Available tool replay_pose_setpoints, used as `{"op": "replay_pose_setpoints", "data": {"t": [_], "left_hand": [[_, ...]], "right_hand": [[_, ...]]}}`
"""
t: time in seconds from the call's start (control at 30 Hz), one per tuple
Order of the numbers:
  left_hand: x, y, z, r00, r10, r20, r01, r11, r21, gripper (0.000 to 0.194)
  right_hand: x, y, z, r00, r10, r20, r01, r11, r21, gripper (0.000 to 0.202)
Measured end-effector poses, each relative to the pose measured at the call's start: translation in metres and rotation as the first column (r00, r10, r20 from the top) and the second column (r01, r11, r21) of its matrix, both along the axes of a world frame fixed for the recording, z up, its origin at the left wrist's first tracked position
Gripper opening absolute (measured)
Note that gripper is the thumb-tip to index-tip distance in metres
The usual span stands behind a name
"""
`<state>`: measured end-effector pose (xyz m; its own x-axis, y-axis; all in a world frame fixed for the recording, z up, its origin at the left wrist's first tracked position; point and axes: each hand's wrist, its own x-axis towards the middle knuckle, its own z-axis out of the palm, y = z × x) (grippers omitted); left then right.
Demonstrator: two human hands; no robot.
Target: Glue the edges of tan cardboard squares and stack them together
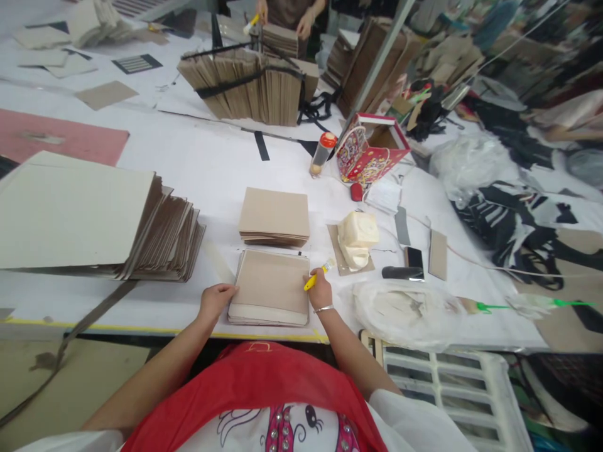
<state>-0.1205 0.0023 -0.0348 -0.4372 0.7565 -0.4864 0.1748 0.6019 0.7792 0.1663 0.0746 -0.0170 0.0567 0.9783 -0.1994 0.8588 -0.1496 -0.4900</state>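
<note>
Head view, how much elbow room has this person got?

Depends on the side. Near stack of boards (271,279) sits close to the front edge of the counter (188,144), just behind the yellow tape (164,327). Second stack (274,215) is right behind it. To the left, a strip of white counter shows before the big pile (70,213); to the right it's tighter, with a cream lump (358,231) on a card and a plastic bag (409,314) near the arm.

And the hands?

Left hand (219,300) is at the stack's left edge, thumb and fingertips close together. Can't tell if that grip pinches a board or just touches it. Right hand (320,292) is different: fingers curled closed around a yellow-handled brush (309,284), right at the stack's right edge, bristles pointing away.

What do the boards look like?

Flat, tan on top, with a paler strip along the near side. Edges don't line up perfectly.

And the rest of the place?

Busy. White-covered counter, strapped bundle of boards (245,88) further back, red paper bag (370,150), and a co-worker's hand (306,25) at the far side.
</note>
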Motion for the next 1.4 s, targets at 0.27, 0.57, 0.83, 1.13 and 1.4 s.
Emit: {"op": "replay_pose_setpoints", "data": {"t": [0.27,0.57,0.83,1.13,1.4], "left_hand": [[0.0,0.001,0.003,0.998,-0.026,-0.062,0.025,1.0,-0.014,0.032],[0.002,0.004,0.001,0.994,-0.051,-0.093,0.05,0.999,-0.009,0.026],[-0.004,0.009,0.004,0.987,-0.093,-0.132,0.09,0.995,-0.035,0.019],[-0.009,0.01,0.002,0.976,-0.168,-0.136,0.163,0.985,-0.05,0.021],[-0.011,0.014,0.019,0.915,-0.319,-0.247,0.319,0.947,-0.043,0.02]], "right_hand": [[-0.003,0.0,-0.001,0.999,-0.018,0.035,0.018,1.0,0.012,0.021],[-0.007,0.001,0.003,0.994,-0.006,0.112,0.008,1.0,-0.013,0.024],[-0.012,0.004,0.006,0.983,0.02,0.18,-0.016,1.0,-0.024,0.027],[-0.012,0.004,0.004,0.97,0.061,0.236,-0.054,0.998,-0.034,0.029],[-0.014,0.006,0.011,0.952,0.11,0.287,-0.09,0.993,-0.081,0.028]]}}
